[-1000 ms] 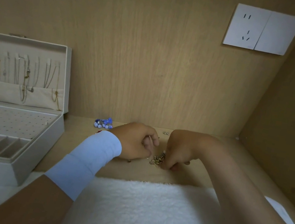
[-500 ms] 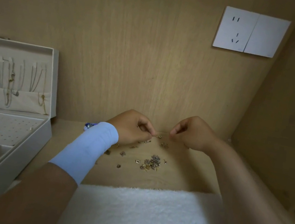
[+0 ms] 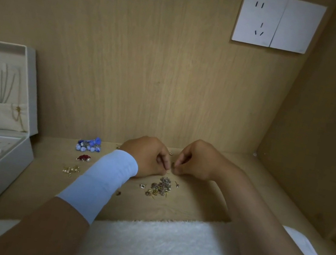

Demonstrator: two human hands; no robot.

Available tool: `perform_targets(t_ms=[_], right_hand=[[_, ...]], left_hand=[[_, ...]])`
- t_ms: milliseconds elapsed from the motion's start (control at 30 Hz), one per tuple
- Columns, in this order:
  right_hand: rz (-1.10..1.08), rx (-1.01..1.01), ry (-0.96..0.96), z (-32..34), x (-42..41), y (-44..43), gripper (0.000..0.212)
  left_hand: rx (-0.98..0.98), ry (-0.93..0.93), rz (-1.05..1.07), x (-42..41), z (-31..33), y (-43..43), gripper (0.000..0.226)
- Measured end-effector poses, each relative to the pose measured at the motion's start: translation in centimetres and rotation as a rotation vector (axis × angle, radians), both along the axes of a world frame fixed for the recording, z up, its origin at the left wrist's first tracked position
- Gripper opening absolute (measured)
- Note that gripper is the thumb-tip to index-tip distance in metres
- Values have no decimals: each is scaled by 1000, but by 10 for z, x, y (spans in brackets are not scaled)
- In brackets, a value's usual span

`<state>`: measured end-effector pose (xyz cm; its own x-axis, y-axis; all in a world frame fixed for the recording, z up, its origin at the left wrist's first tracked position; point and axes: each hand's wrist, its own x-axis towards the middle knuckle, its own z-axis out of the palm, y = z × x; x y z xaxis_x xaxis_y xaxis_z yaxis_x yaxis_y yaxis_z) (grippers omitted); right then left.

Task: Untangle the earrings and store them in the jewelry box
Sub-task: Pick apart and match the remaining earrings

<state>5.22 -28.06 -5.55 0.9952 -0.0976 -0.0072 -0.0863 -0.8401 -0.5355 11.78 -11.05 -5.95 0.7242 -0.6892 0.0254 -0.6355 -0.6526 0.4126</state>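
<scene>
Early stage: sorting under way, nothing visibly stored yet.
Jewelry box (image 3: 3,177) open at left, its stud panel looks bare. Blue earrings (image 3: 89,146) and tangled pile (image 3: 161,188) lie loose on the shelf. Left hand (image 3: 146,157) and right hand (image 3: 197,161) both pinch one small earring (image 3: 172,164). Half a second ago the hands were apart.

Nothing legible here: no text, label, brand, number or sign can be read anywhere in the frame.
</scene>
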Motion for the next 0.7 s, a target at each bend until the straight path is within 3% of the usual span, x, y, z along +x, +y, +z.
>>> perform_targets(t_ms=[567, 700], right_hand=[[-15, -71, -15, 12, -3, 7, 11], [69, -35, -41, 28, -6, 20, 18]], left_hand=[[-106, 90, -21, 1, 1, 5, 18], [-132, 106, -19, -1, 19, 24, 18]])
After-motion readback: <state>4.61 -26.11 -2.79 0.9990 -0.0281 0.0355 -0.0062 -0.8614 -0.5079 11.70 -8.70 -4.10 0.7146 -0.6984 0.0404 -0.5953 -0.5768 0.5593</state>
